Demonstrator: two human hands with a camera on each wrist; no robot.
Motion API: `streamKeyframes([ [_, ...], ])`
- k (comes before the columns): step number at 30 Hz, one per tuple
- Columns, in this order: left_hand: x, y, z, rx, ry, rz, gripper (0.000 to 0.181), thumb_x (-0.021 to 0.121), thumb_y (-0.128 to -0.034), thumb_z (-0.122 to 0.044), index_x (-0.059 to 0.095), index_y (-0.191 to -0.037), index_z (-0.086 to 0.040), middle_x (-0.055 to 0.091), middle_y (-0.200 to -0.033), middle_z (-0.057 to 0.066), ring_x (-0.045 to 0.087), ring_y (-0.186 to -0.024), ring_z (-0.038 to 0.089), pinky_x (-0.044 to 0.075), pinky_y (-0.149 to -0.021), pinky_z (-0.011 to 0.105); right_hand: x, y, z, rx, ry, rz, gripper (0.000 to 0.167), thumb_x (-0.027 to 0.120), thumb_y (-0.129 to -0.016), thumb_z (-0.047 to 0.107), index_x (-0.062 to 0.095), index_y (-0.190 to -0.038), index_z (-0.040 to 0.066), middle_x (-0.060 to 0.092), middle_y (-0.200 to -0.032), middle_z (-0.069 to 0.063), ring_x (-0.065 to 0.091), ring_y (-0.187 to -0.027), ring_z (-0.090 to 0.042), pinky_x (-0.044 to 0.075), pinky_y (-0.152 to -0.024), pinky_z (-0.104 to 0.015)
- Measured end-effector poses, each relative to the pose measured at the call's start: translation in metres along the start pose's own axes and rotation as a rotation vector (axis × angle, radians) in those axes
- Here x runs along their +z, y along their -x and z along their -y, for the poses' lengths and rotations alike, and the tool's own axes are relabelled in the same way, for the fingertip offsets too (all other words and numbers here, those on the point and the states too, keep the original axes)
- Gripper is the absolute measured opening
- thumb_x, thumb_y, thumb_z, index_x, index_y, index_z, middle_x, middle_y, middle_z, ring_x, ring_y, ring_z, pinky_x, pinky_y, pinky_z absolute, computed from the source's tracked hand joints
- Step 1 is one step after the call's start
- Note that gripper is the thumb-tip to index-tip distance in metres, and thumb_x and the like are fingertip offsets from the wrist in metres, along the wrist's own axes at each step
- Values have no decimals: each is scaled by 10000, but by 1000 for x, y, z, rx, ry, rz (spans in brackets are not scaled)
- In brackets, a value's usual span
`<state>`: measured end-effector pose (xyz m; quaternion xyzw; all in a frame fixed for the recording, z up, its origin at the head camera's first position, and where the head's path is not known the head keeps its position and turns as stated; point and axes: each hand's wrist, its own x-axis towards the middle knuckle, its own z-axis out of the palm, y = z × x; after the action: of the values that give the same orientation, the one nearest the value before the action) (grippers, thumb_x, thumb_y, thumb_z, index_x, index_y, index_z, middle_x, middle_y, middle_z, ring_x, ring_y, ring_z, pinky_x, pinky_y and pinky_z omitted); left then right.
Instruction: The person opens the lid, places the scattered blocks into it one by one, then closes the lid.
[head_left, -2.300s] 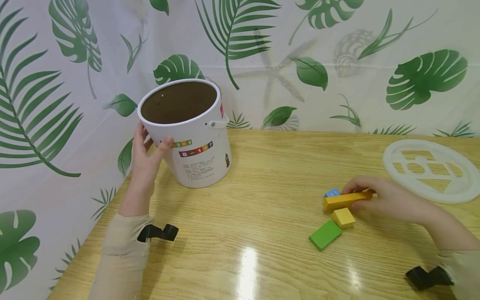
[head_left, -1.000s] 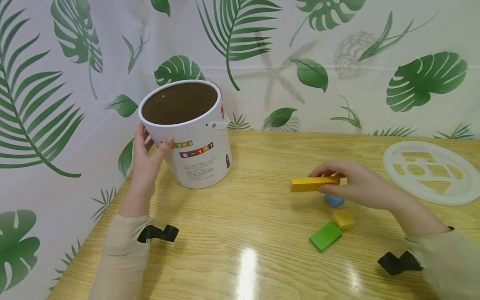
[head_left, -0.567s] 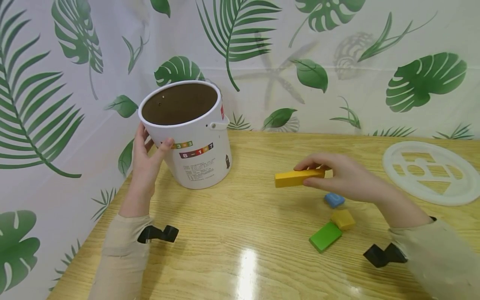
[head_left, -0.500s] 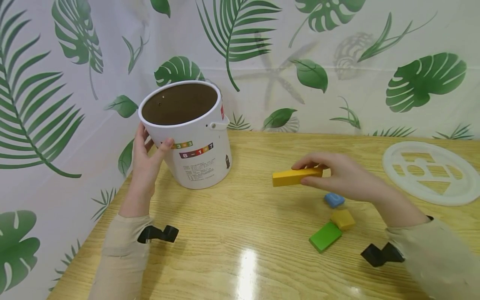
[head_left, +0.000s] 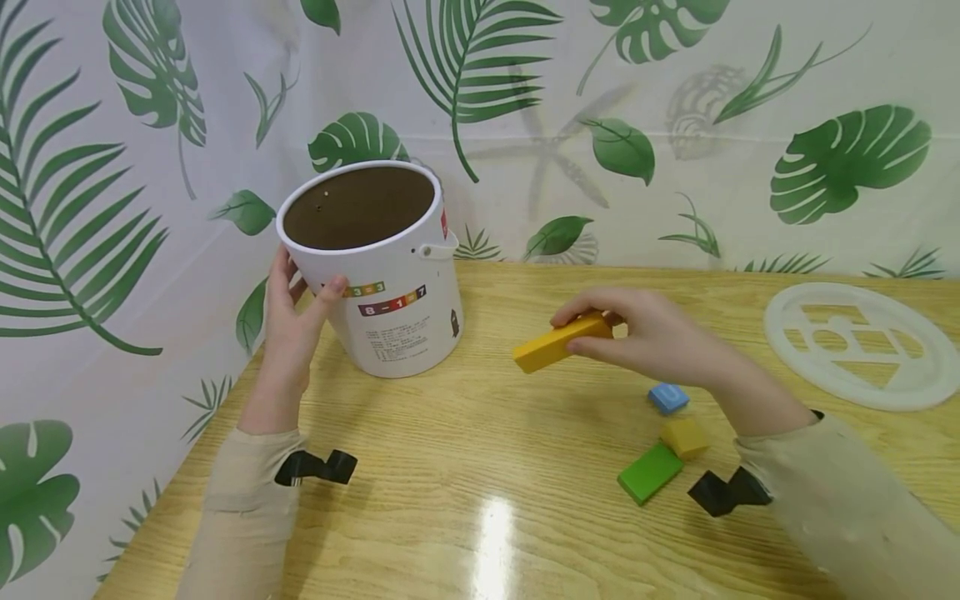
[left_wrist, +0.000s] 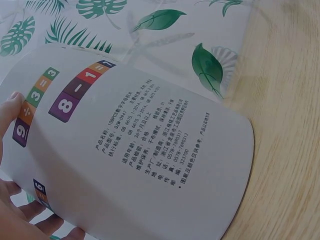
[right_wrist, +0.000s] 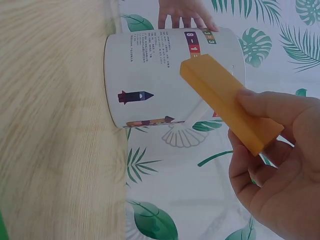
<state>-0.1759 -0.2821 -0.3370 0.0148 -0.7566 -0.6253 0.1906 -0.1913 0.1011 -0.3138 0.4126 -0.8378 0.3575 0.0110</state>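
Observation:
A white bucket (head_left: 390, 308) with a dark inside stands at the left, tilted a little toward the left hand (head_left: 292, 321), which grips its left side, thumb on the front. In the left wrist view, fingers (left_wrist: 47, 224) lie along the printed wall of the bucket (left_wrist: 100, 150). The right hand (head_left: 645, 333) pinches a long orange-yellow block (head_left: 551, 345) above the table, right of the bucket. The right wrist view shows the block (right_wrist: 225, 100) between thumb and fingers of the right hand (right_wrist: 285, 155), the bucket (right_wrist: 150, 75) beyond it.
A blue block (head_left: 668, 398), a yellow block (head_left: 684, 437) and a green block (head_left: 650, 472) lie on the table (head_left: 420, 500) below the right forearm. At the right lies a whitish round plate with cut-out shapes (head_left: 795, 367). A leaf-patterned cloth (head_left: 510, 167) hangs behind.
The right hand has lifted the orange-yellow block from beside the other blocks and carried it left toward the bucket, its near end now turned downward. The left hand and bucket have hardly moved.

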Motion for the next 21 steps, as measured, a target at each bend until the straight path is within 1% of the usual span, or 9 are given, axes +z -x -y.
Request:
streamKeyframes([
  [7, 0, 0, 0, -10, -3, -4, 895, 704, -852, -390, 124, -1531, -319, 168, -1553, -11, 213, -1386, 266, 240, -1101, 514, 3, -14, 6, 25, -42, 8, 232, 706, -875, 126, 674, -1102, 157, 649, -1031, 56, 559, -875, -105, 498, -747, -298],
  [14, -1, -1, 1, -7, 3, 0, 899, 703, -854, -381, 116, -1532, -313, 161, -1554, -10, 207, -1388, 267, 234, -1102, 517, 4, -31, 14, 21, -113, -9, 230, 707, -869, 98, 663, -1094, 115, 639, -1077, 18, 546, -914, -149, 493, -772, -337],
  [19, -1, -1, 2, -3, 1, 4, 892, 695, -860, -379, 112, -1532, -314, 155, -1554, -4, 199, -1387, 274, 235, -1099, 526, 6, -40, 20, 8, -145, -38, 238, 720, -856, 87, 655, -1084, 106, 628, -1091, 5, 540, -933, -163, 514, -772, -316],
  [21, -1, -1, 2, -1, -2, 4, 888, 693, -862, -379, 113, -1532, -316, 156, -1554, -4, 199, -1387, 274, 237, -1097, 528, 7, -44, 23, 4, -160, -52, 254, 727, -848, 81, 650, -1089, 103, 626, -1079, 0, 538, -929, -166, 519, -752, -302],
])
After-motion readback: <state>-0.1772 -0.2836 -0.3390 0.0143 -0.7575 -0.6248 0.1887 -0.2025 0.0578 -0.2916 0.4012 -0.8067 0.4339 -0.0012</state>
